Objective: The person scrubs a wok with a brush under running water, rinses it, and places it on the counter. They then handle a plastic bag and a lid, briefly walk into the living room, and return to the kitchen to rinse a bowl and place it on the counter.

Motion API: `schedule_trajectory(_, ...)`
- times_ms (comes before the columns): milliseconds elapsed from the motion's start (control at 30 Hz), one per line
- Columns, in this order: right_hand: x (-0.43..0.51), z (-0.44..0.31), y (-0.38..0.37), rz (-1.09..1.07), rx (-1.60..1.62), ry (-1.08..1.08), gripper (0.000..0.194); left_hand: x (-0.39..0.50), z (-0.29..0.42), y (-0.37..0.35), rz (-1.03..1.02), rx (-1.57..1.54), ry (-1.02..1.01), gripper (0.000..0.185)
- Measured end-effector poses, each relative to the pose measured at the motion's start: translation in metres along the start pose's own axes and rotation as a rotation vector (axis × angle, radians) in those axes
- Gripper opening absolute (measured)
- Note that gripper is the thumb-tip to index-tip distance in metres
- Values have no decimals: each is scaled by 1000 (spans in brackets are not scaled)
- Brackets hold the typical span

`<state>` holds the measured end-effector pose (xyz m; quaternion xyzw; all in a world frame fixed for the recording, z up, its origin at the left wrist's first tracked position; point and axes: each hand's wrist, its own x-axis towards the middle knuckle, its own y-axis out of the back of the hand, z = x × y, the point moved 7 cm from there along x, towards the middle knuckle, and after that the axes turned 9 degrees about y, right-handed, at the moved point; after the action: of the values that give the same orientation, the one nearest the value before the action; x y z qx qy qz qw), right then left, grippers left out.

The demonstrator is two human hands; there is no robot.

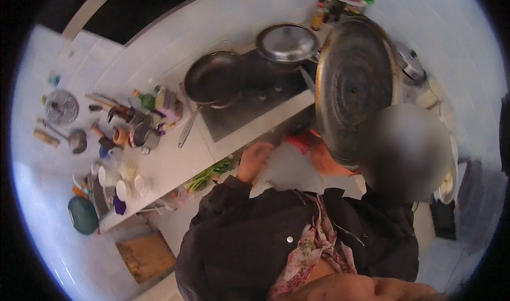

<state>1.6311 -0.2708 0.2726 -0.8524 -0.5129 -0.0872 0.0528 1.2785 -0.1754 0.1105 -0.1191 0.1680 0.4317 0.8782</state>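
Note:
My left hand (255,161) is below the front edge of the counter, its fingers curled and blurred. Whether it grips anything cannot be made out. Green leafy stalks (211,173) lie just left of it, and a pale grey surface (295,165) is to its right. My right sleeve reaches toward a blurred oval patch, and the right hand is not visible. Above that sleeve a large round dark pan or lid (354,86) stands tilted nearly on edge. Something orange (332,159) shows beside its lower rim, too blurred to name.
On the black cooktop (255,78) sit a dark frying pan (215,78) and a pan with a shiny metal lid (287,44). Toward the left, the white counter (183,157) holds a metal utensil pot (145,135) and white cups (123,189). A wooden board (145,255) is lower left.

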Motion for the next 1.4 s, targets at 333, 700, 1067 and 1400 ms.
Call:
schedule_trajectory(333, 178, 70, -359, -367, -708, 545, 40, -124, -43, 181, 558, -243, -55, 19)
schedule_trajectory(700, 237, 179, -507, -572, -1000, 571, 23, -207, -118, 236, 880, -448, 74, 19)
schedule_trajectory(1067, 235, 191, -508, -585, -1065, 486, 33, -169, -108, 236, 784, -393, 83, 19)
schedule_trajectory(1400, 104, 111, -305, -194, -382, 371, 28, -54, -37, 156, 344, 36, 53, 22)
